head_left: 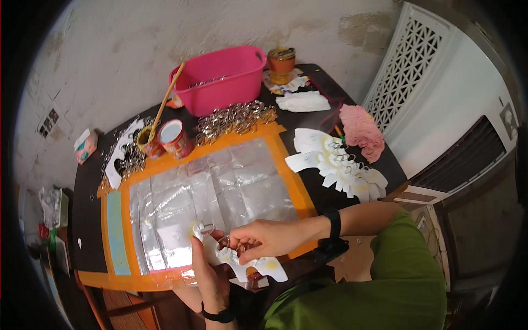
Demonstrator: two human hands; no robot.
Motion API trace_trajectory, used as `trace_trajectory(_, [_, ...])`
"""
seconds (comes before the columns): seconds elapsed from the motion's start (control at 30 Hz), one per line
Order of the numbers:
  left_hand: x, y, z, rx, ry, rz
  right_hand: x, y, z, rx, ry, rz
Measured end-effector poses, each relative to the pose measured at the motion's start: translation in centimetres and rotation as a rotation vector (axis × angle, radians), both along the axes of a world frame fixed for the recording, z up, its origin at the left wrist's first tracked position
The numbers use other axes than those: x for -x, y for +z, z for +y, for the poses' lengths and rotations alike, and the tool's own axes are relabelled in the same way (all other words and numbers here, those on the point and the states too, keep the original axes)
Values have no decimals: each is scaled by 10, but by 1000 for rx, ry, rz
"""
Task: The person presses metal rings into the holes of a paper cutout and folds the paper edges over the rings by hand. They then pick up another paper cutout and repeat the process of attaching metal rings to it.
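My left hand (208, 278) holds a white scallop-edged card (272, 268) at the table's near edge, thumb along its left end. Yellowish smears mark the card. A metal ring (207, 227) stands up from that end. More rings lie along the card under the fingers of my right hand (269, 239), which are curled together in a pinch over its middle. Those fingers partly cover the rings, so how many they grip is hidden. Below both hands lies a clear plastic sheet (253, 190), bordered by orange tape (300, 190) on the dark table.
A pink basket (225, 82) stands at the back, behind a heap of metal rings (234, 121). A red can (175, 144) and a smaller pot (148, 142) with a stick are at left. Ringed white cards (335, 165) and a pink cloth (363, 132) lie right, near a white appliance (467, 82).
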State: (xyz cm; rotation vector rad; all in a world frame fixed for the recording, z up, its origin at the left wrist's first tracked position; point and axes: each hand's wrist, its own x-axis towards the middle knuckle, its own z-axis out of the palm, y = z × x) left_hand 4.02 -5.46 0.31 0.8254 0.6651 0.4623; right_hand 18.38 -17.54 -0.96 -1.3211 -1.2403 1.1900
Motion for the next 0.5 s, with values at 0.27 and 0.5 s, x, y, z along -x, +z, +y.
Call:
trace_trajectory(0.27, [16,-22,8,-216,-263,-203,-61,61,-68,-9,-397,-164])
trace_trajectory(0.5, [15,-26,8,-305,-319,-166,-98,63,-172,593,-755,-734])
